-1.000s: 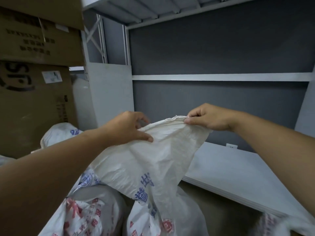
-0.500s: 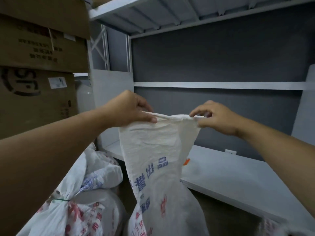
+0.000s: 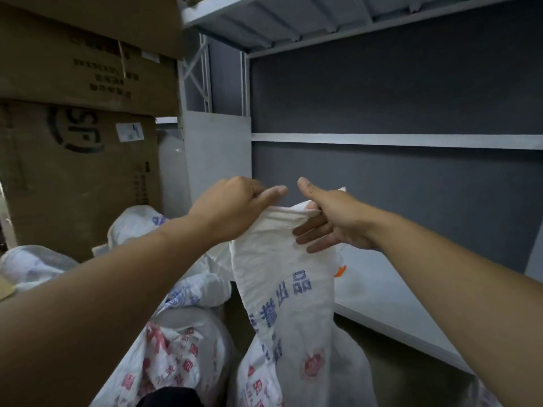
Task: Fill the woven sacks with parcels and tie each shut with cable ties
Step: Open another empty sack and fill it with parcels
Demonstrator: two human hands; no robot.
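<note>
woven sack (image 3: 282,289) mouth bunched between left hand (image 3: 232,207) and right hand (image 3: 329,218) fingers (image 3: 311,230).

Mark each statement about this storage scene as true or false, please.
1. Both hands hold the mouth of the white woven sack with blue print. True: left hand, right hand.
2. The held sack is tied with a cable tie. False: its mouth is untied.
3. Brown cardboard boxes stand at the left. True.
4. The small orange object lies on the brown boxes. False: it lies on the white shelf board.
</note>
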